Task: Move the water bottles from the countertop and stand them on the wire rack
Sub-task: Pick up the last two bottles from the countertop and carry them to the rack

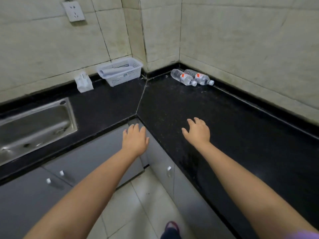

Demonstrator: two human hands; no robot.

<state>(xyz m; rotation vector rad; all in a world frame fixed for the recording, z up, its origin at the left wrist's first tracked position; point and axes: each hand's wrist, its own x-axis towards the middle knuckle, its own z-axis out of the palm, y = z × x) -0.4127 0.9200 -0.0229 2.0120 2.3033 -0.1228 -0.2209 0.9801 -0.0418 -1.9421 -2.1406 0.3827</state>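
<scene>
Two clear water bottles lie on their sides in the far corner of the black countertop [215, 121], side by side, white caps pointing right. The nearer bottle [183, 77] touches the farther bottle [199, 77], which lies against the wall's black upstand. Both carry white labels with an orange mark. My right hand [197, 131] hovers over the countertop with fingers spread and relaxed, well short of the bottles. My left hand [135, 138] is stretched out over the inner corner of the counter edge, fingers straight, holding nothing. No wire rack is in view.
A white plastic basket [133, 73] with a rolled sheet inside stands against the back wall. A small white packet [83, 82] stands left of it. A steel sink [69, 116] is sunk into the counter at left. Grey cabinet doors [82, 161] run below.
</scene>
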